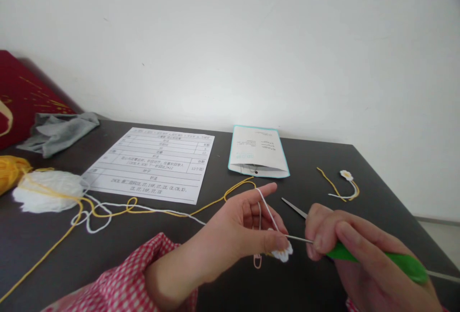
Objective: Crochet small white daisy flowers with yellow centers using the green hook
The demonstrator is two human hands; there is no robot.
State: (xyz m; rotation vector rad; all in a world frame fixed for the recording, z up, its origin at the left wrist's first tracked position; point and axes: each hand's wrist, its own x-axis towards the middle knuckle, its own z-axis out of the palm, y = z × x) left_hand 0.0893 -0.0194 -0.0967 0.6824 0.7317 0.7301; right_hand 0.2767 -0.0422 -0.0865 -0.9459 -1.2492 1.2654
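My left hand [247, 230] pinches a small white and yellow crochet flower [282, 253] between thumb and fingers. White yarn [266, 204] passes over its raised index finger and down to the flower. A pink stitch marker [257, 260] hangs just below that hand. My right hand [359, 249] is closed around the green handle of a crochet hook [406, 266]. The hook's thin metal shaft points left, its tip at the flower beside my left thumb; the tip itself is hidden. Behind my right hand, a metal blade [293, 207] lies partly covered on the table.
A printed sheet [154, 166] and a white pouch [257, 151] lie on the dark table. At left are a white yarn ball [48, 191], a yellow yarn ball [12, 173], a grey cloth [61, 130] and a red bag [25, 101]. A finished-looking small flower [346, 175] lies at right.
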